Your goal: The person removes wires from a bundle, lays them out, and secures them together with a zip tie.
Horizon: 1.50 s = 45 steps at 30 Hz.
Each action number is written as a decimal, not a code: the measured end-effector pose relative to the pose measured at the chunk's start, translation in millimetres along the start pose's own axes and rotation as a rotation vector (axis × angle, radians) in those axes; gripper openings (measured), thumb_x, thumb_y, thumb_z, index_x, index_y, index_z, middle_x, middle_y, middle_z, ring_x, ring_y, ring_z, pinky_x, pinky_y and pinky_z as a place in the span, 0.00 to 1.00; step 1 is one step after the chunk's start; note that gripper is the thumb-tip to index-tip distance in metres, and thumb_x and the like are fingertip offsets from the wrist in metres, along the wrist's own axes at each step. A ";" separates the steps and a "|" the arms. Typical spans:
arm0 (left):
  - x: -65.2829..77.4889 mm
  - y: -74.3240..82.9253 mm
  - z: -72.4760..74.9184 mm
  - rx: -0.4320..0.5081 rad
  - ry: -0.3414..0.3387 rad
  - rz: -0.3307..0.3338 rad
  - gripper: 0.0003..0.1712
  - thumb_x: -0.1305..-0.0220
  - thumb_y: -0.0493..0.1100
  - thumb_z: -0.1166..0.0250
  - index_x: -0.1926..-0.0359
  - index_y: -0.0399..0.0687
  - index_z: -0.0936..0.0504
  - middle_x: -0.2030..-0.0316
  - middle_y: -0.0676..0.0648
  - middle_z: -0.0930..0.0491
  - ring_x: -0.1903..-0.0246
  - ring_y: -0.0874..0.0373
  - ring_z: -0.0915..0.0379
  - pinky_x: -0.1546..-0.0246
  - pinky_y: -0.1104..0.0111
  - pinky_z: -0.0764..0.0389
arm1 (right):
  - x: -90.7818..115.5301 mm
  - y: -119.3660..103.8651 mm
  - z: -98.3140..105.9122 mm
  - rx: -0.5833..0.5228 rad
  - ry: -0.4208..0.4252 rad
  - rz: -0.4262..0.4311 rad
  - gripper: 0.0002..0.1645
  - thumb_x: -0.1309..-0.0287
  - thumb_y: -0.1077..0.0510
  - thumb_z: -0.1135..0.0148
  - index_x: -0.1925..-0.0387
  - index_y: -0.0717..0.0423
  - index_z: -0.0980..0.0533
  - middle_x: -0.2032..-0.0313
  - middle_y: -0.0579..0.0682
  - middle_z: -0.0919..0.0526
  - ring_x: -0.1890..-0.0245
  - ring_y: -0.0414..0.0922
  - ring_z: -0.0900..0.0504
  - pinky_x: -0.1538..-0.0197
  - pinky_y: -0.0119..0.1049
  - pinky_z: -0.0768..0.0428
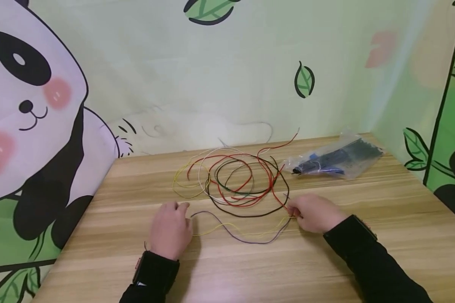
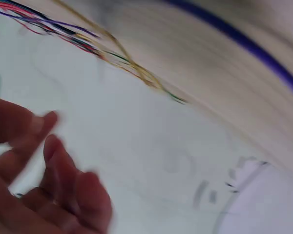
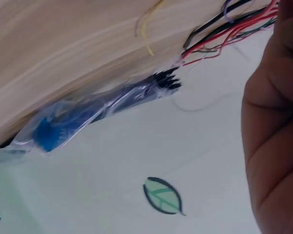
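My right hand (image 1: 318, 213) pinches a purple wire (image 1: 255, 243) and a thin yellow wire (image 1: 212, 230) near their right ends. Both wires run leftward in loose curves along the front of the tabletop. At the purple wire's left end is my left hand (image 1: 170, 231), palm down in the head view. The left wrist view shows its fingers (image 2: 93, 200) loosely bent and apart, with nothing between them. Just beyond the hands lies a tangle of coiled red, black, yellow, white and green wires (image 1: 250, 216). One red strand reaches the right fingertips.
A clear plastic bag (image 1: 358, 166) holding dark and blue items lies at the back right of the wooden table (image 1: 110, 202). Behind it stands a wall (image 1: 250, 84) printed with leaves and a panda (image 1: 57, 139), meeting the table's back edge.
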State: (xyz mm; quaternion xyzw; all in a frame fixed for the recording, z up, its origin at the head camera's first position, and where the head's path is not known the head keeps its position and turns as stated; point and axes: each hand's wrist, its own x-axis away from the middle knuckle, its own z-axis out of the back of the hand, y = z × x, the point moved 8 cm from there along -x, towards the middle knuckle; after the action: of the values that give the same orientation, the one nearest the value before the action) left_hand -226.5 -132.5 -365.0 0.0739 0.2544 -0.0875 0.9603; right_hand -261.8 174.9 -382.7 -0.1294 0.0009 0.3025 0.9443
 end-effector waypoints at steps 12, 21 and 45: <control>18.6 73.1 -23.9 0.086 -0.176 -0.506 0.11 0.43 0.42 0.28 0.57 0.54 0.11 0.60 0.53 0.11 0.58 0.56 0.16 0.52 0.60 0.19 | 0.7 -25.4 -17.0 -0.013 -0.057 0.105 0.15 0.53 0.68 0.34 0.63 0.48 0.17 0.62 0.43 0.15 0.59 0.42 0.15 0.54 0.41 0.17; 18.4 61.2 -24.8 0.058 -0.168 -0.457 0.06 0.47 0.40 0.25 0.75 0.57 0.11 0.74 0.57 0.15 0.69 0.58 0.20 0.63 0.63 0.20 | 2.2 -26.5 -23.5 -0.065 -0.107 0.068 0.12 0.53 0.68 0.36 0.75 0.46 0.22 0.73 0.40 0.21 0.71 0.35 0.26 0.64 0.34 0.25; 10.5 16.3 -21.4 -0.031 -0.247 -0.111 0.11 0.46 0.25 0.33 0.76 0.45 0.13 0.75 0.48 0.16 0.73 0.55 0.18 0.72 0.61 0.19 | 11.5 -9.1 -17.4 -0.085 -0.157 -0.095 0.15 0.56 0.69 0.35 0.80 0.45 0.26 0.79 0.39 0.27 0.77 0.38 0.31 0.69 0.32 0.31</control>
State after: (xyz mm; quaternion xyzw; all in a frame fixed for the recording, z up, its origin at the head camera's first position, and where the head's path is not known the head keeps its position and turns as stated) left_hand -224.3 -114.0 -387.1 0.0334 0.1392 -0.1450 0.9790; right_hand -245.9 170.1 -398.2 -0.1451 -0.0919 0.2663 0.9485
